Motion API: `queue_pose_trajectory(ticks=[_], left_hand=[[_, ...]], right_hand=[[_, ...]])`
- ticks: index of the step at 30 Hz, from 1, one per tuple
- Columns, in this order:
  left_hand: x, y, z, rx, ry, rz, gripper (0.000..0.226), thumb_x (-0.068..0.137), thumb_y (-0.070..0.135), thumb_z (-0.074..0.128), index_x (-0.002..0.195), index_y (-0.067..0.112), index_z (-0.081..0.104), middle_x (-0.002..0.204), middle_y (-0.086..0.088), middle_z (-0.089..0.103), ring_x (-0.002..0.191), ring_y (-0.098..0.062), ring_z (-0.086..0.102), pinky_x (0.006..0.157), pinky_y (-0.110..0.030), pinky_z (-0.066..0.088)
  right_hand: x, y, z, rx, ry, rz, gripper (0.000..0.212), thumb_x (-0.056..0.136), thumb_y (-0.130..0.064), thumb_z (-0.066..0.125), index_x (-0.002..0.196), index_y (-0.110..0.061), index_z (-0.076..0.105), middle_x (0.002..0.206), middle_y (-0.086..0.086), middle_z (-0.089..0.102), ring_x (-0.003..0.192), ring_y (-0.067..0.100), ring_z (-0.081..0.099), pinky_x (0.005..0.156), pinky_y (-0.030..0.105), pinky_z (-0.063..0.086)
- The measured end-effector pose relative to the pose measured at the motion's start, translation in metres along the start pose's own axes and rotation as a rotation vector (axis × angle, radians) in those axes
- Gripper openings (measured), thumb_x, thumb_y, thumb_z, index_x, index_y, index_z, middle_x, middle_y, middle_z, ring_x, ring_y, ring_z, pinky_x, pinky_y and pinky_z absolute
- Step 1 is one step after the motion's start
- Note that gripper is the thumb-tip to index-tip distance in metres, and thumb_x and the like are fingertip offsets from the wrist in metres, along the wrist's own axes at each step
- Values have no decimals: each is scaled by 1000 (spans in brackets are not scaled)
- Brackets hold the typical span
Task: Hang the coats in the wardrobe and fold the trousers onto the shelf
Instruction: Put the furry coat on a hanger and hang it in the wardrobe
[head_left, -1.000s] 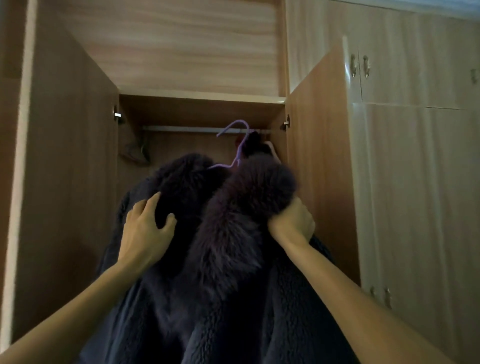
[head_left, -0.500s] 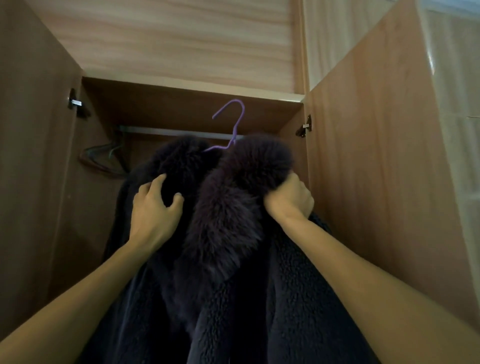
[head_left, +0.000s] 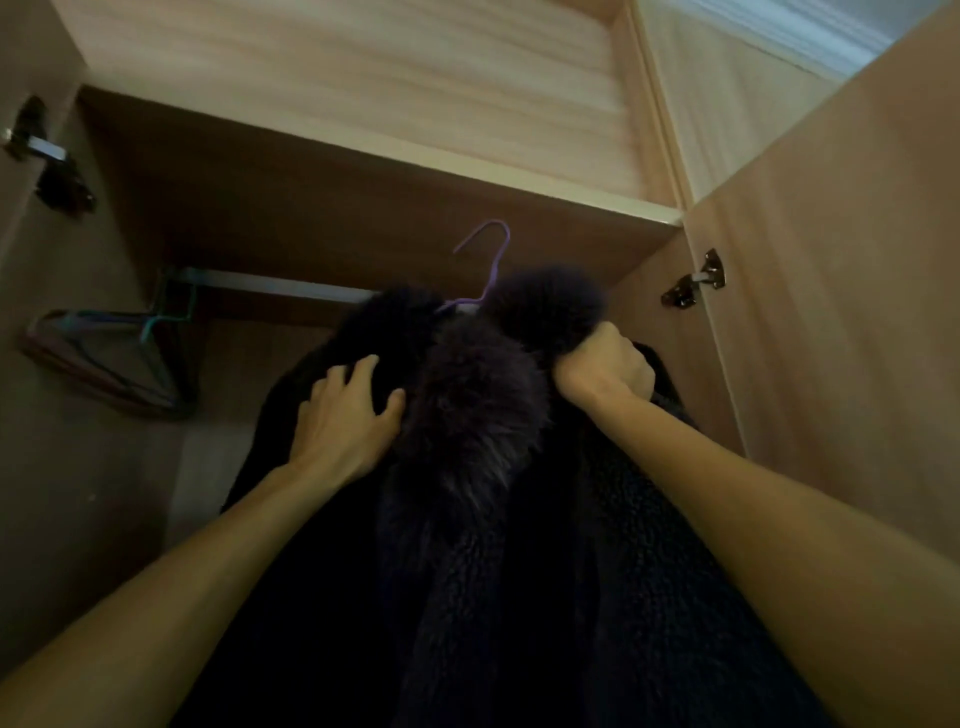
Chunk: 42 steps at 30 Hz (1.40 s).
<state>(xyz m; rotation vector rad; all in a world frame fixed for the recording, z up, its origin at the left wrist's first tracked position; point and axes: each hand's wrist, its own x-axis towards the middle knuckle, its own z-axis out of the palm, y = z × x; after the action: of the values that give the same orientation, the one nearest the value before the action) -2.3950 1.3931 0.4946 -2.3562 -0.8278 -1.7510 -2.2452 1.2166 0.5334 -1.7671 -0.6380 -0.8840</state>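
Note:
A dark fleece coat with a purple fur collar (head_left: 467, 415) hangs on a lilac hanger (head_left: 491, 262) and fills the middle of the view inside the wardrobe. My left hand (head_left: 348, 410) grips the coat's left shoulder. My right hand (head_left: 605, 366) is fisted on the fur collar at the right shoulder. The hanger's hook rises in front of and above the metal rail (head_left: 270, 286), apart from it. The coat hides the rail's right part. No trousers are in view.
Several empty hangers (head_left: 119, 358) hang on the rail at the left end. The wardrobe's open right door (head_left: 841, 291) stands close beside my right arm. A shelf board (head_left: 389, 156) lies just above the rail. Door hinges (head_left: 696, 283) sit on both sides.
I have moved closer and tilted upward. Both hands have lifted the coat higher and deeper into the wardrobe, bringing the hook up to the rail's level.

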Motion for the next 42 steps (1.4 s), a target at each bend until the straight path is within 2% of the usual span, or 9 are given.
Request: queue_pose_trajectory(ticks=[3,10,16,20,24,31,36,38,42], left_hand=[[42,-14,24,48,-63,47,60,95,53,34,146,24,22,147,-12,33,130,-34,35,103,-48,34],[96,-31,79,-68,-131,122,54,97,51,33,143,25,26,142,-10,37,127,-33,37,103,-48,34],[115,-27,118,-260,-57,177,46,97,47,35,136,23,35,132,-8,43,117,-27,46,97,-44,41],[129,-23,145,-310,5,194,45,97,46,36,135,23,38,132,-6,44,116,-25,48,94,-42,43],[136,-24,170,-364,30,219,36,96,44,39,126,25,44,123,-2,49,105,-19,52,90,-39,46],[132,-18,199,-373,21,244,33,97,43,37,125,26,44,120,3,47,101,-15,52,87,-37,47],[130,-10,209,-367,41,292,34,96,42,38,124,24,46,119,1,49,107,-18,50,92,-39,44],[127,-9,214,-338,37,304,35,95,43,38,124,25,45,120,0,50,111,-19,50,95,-41,42],[119,-17,217,-359,42,308,30,93,46,39,118,31,47,119,4,50,107,-15,51,93,-39,44]], right_hand=[[33,-5,36,-59,56,25,29,91,-35,49,85,-12,65,88,9,68,79,29,62,64,32,44],[86,3,98,-208,108,-6,22,89,-30,50,76,-16,59,90,8,69,81,29,64,61,30,42],[133,12,121,-311,164,-14,20,90,-19,52,70,-17,53,96,6,69,88,24,65,61,27,42],[158,22,146,-368,164,-57,14,90,-17,51,85,-16,64,100,7,69,91,24,65,66,29,45],[176,32,152,-355,216,-62,14,89,-17,51,89,-14,64,100,9,69,91,26,65,70,31,48],[187,41,161,-401,255,-101,16,88,-15,50,86,-13,65,96,10,70,88,27,66,64,31,44],[180,33,172,-423,218,-147,17,91,-14,48,82,-15,62,95,8,69,88,27,65,63,30,41],[174,27,185,-431,159,-174,19,93,-13,48,75,-16,56,92,6,68,85,25,65,61,29,41],[165,25,208,-426,118,-229,21,93,-12,45,74,-17,51,92,5,67,85,25,65,60,29,40]])
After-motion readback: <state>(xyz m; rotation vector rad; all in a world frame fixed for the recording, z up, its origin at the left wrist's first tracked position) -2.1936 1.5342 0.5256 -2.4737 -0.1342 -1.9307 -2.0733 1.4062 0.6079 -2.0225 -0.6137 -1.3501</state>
